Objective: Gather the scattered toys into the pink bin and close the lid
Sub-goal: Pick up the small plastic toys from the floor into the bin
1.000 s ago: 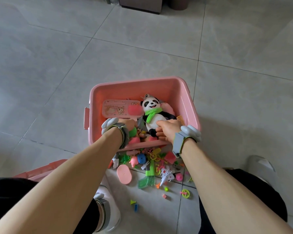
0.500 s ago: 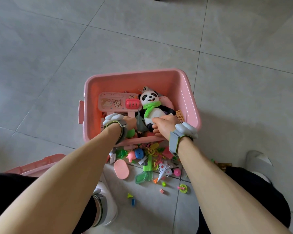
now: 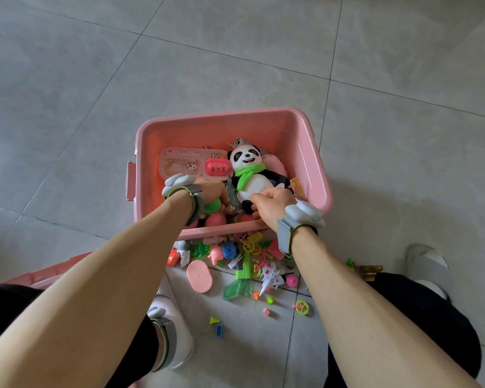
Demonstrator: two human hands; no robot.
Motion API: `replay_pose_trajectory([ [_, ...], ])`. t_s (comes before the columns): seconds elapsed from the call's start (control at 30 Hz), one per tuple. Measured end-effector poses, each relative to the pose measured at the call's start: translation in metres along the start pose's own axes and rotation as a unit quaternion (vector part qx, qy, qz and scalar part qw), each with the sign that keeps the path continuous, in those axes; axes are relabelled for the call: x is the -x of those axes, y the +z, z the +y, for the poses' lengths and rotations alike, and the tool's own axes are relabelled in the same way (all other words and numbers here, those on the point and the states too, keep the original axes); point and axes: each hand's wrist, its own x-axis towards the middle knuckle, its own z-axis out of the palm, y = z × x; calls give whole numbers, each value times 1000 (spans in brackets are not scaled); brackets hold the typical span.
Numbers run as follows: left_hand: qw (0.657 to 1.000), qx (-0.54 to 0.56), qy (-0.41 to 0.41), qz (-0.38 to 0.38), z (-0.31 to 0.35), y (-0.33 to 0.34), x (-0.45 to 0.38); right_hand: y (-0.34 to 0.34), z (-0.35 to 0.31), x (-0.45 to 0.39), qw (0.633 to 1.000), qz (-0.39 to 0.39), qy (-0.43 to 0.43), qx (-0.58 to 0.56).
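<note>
The pink bin [image 3: 221, 116] stands open on the tiled floor. Inside lie a panda plush [image 3: 248, 175] with a green scarf, a pink toy case [image 3: 184, 163] and small toys. Both my hands reach over the near rim. My left hand [image 3: 209, 191] points down into the bin above a green toy [image 3: 214, 206], its fingers hidden. My right hand [image 3: 272, 201] has its fingers curled against the panda's lower body; anything inside it is hidden. Several small toys lie on the floor before the bin, among them a pink oval [image 3: 199, 275], a green gun [image 3: 240, 281] and a white plane [image 3: 272, 277].
The pink lid [image 3: 48, 271] lies on the floor at the lower left, partly behind my left arm. My knees and white shoes [image 3: 426, 259] flank the toy pile. Bare grey tiles stretch beyond and beside the bin.
The view has tipped down a little, so the bin sits higher in frame. Both hands stay inside the near end of the bin, the right hand slightly further over the panda.
</note>
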Motion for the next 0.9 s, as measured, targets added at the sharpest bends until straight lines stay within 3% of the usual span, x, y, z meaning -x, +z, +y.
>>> replay_pose_trajectory([
  [0.13, 998, -34, -5, -45, -1, -1, -3, 0, -1, 2, 1000, 1, -8, -3],
  [0.27, 989, -24, -54, -137, -2, -7, -4, -1, -3, 5, 1000, -4, -6, -4],
  [0.33, 988, -5, -62, -141, -5, -8, -7, -1, -2, 5, 1000, -2, -9, -4],
  [0.6, 992, 44, 6, 121, -18, -8, -23, 2, 2, 1, 1000, -2, -21, 10],
  [0.73, 990, 32, 59, 123, -23, -5, -29, 2, 2, 2, 1000, 3, -21, 10],
  [0.9, 980, -72, 57, 175, -32, 3, -25, -2, -1, 10, 999, -2, -26, 21],
])
